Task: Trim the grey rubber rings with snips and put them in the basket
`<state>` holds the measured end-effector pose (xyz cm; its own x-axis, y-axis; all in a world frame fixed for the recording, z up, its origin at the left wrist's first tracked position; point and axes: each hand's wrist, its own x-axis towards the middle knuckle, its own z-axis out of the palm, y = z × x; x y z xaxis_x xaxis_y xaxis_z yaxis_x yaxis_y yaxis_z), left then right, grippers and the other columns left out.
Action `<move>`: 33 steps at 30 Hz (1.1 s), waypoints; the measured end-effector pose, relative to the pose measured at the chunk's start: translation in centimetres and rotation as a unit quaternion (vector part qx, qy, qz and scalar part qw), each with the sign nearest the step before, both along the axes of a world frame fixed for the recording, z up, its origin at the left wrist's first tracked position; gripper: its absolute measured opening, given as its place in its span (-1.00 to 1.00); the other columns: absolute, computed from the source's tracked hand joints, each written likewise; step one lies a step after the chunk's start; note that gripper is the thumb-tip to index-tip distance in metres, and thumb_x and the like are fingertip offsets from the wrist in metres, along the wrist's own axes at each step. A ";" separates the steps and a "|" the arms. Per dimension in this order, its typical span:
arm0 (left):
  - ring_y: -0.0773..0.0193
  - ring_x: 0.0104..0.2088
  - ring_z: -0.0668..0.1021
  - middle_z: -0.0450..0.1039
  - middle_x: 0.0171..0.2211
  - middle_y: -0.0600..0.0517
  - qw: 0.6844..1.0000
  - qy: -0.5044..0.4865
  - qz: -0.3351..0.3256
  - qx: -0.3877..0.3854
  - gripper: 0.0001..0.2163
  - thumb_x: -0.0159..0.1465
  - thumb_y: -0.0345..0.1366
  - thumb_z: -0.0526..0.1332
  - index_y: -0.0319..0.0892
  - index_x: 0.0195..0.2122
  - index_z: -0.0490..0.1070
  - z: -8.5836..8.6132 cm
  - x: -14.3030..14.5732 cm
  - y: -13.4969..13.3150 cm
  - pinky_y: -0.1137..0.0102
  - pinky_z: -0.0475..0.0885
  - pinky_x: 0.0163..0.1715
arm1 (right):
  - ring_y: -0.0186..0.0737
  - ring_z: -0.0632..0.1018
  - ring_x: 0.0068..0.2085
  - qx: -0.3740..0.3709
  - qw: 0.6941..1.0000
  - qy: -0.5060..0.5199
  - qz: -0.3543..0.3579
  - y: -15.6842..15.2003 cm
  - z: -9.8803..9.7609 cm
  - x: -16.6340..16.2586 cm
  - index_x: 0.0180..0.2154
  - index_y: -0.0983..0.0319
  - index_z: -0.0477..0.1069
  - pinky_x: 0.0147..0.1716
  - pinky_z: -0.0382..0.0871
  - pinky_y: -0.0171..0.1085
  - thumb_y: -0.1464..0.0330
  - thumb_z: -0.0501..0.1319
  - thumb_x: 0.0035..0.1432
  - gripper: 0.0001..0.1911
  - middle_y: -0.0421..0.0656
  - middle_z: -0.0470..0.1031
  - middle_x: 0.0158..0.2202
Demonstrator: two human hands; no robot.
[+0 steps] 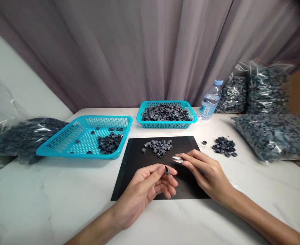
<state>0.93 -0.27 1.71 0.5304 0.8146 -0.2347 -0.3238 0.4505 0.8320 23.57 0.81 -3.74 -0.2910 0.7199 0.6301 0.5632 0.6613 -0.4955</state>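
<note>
The left hand [141,192] pinches a dark ring [167,171] — just left of the small bladed tool [178,159] gripped in the right hand [212,173] — above a black mat [131,158], where a pile of similar rings [160,148] lies beyond them.

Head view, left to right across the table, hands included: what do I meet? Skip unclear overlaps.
Left bag of rings, nearer turquoise basket, left hand pinching a dark ring, right hand holding a metal tool, bag lying at right.

Dk ring [168,172], tilted, slvr tool [178,159] nr
</note>
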 end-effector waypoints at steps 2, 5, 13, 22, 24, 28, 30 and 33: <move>0.36 -0.41 0.60 0.58 -0.37 -0.06 1.000 -0.003 -0.002 -0.003 -0.74 0.43 -0.19 0.26 -0.31 -0.19 0.62 -0.1 0.0 0.0 0.55 0.44 -0.40 | -0.24 0.57 -0.27 -0.002 1.000 0.001 0.001 0.0 0.0 0.0 0.08 0.24 0.50 -0.32 0.48 -0.26 0.43 0.12 0.45 -0.72 -0.06 0.53 -0.21; 0.36 -0.41 0.60 0.58 -0.38 -0.06 1.000 -0.006 -0.002 -0.005 -0.74 0.44 -0.20 0.25 -0.31 -0.21 0.61 -0.2 0.0 0.0 0.55 0.43 -0.41 | -0.23 0.58 -0.28 -0.004 1.000 0.004 -0.002 -0.1 0.0 0.0 0.08 0.23 0.51 -0.34 0.49 -0.26 0.41 0.11 0.45 -0.72 -0.06 0.54 -0.22; 0.36 -0.44 0.59 0.57 -0.40 -0.05 1.000 -0.003 0.001 -0.021 -0.74 0.43 -0.19 0.27 -0.31 -0.22 0.61 -0.2 0.0 0.1 0.54 0.42 -0.43 | -0.23 0.58 -0.28 0.000 1.000 0.008 -0.002 -0.1 0.3 -0.1 0.07 0.23 0.52 -0.34 0.50 -0.26 0.40 0.11 0.45 -0.72 -0.06 0.55 -0.23; 0.39 -0.42 0.58 0.60 -0.38 -0.07 0.998 0.004 -0.010 -0.056 -0.74 0.43 -0.23 0.26 -0.34 -0.20 0.64 -0.4 -0.1 0.4 0.57 0.41 -0.44 | -0.25 0.55 -0.27 -0.003 1.000 0.001 0.001 -0.2 0.3 0.2 0.07 0.29 0.51 -0.31 0.45 -0.27 0.44 0.13 0.44 -0.74 -0.06 0.52 -0.22; 0.39 -0.42 0.59 0.60 -0.38 -0.07 0.998 0.011 -0.010 -0.058 -0.75 0.43 -0.23 0.26 -0.34 -0.20 0.64 -0.5 -0.1 0.4 0.57 0.41 -0.43 | -0.26 0.54 -0.27 -0.007 1.000 0.002 0.004 -0.2 0.3 0.2 0.06 0.30 0.51 -0.31 0.44 -0.28 0.45 0.13 0.44 -0.74 -0.07 0.52 -0.23; 0.38 -0.42 0.59 0.61 -0.38 -0.07 0.998 0.015 -0.016 -0.058 -0.75 0.44 -0.25 0.24 -0.34 -0.21 0.63 -0.6 0.0 0.4 0.57 0.42 -0.43 | -0.25 0.55 -0.26 -0.012 1.000 0.005 0.002 -0.1 0.2 0.3 0.06 0.30 0.52 -0.29 0.43 -0.26 0.44 0.14 0.44 -0.74 -0.06 0.52 -0.21; 0.38 -0.42 0.59 0.61 -0.37 -0.07 0.998 0.012 -0.018 -0.055 -0.75 0.45 -0.25 0.23 -0.34 -0.20 0.63 -0.6 0.0 0.5 0.57 0.42 -0.43 | -0.24 0.55 -0.26 -0.015 1.000 0.008 0.002 -0.1 0.1 0.3 0.06 0.29 0.52 -0.29 0.43 -0.26 0.44 0.13 0.44 -0.74 -0.06 0.52 -0.21; 0.38 -0.42 0.59 0.61 -0.37 -0.07 0.998 0.010 -0.022 -0.051 -0.73 0.47 -0.24 0.20 -0.34 -0.20 0.62 -0.7 -0.1 0.5 0.57 0.42 -0.43 | -0.24 0.54 -0.28 -0.016 1.000 0.013 -0.002 -0.1 0.1 0.4 0.06 0.28 0.52 -0.30 0.43 -0.25 0.44 0.14 0.43 -0.74 -0.07 0.51 -0.22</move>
